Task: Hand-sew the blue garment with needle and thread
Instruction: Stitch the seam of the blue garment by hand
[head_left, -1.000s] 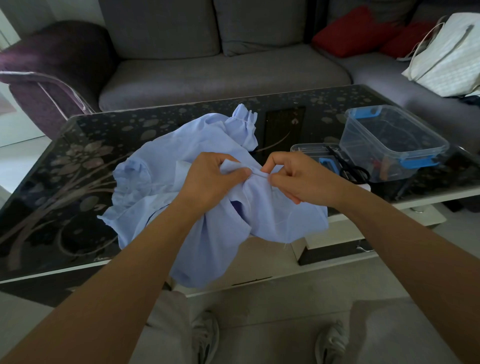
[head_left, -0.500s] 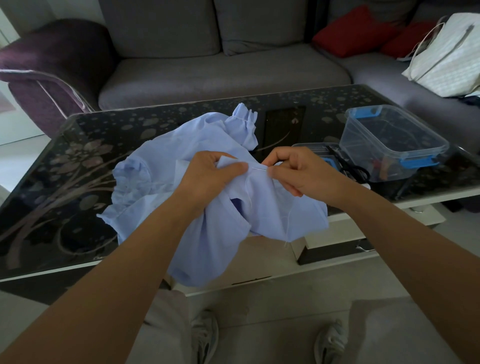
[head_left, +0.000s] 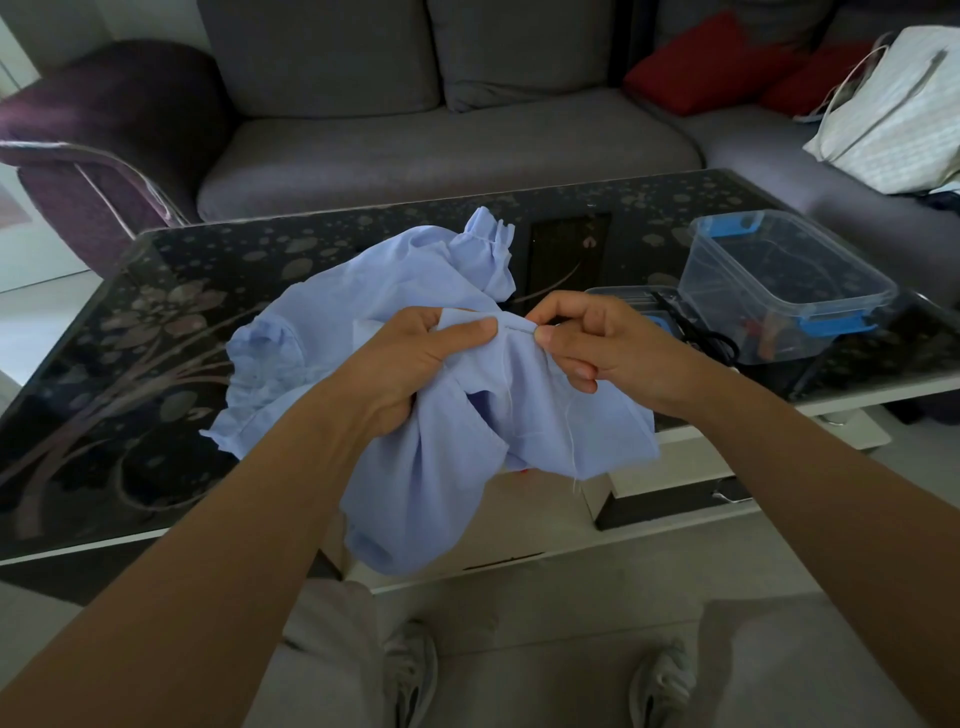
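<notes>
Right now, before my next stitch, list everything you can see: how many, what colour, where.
garment: one, light blue, bunched over the table's near edge
needle: one, grey, in the fabric fold between the hands
thread: one, white, hanging down the garment's right side
table: one, black glass, flower pattern, under the garment
container: one, clear with blue clips, table's right end
scissors: one pair, black, left of the container
sofa: one, grey, behind the table
armchair: one, purple, far left
cushions: two, red, on the sofa's right
bag: one, white, far right on the sofa
shoes: two, grey, on the floor below
left hand: one, grips the garment
right hand: one, pinches the needle
</notes>
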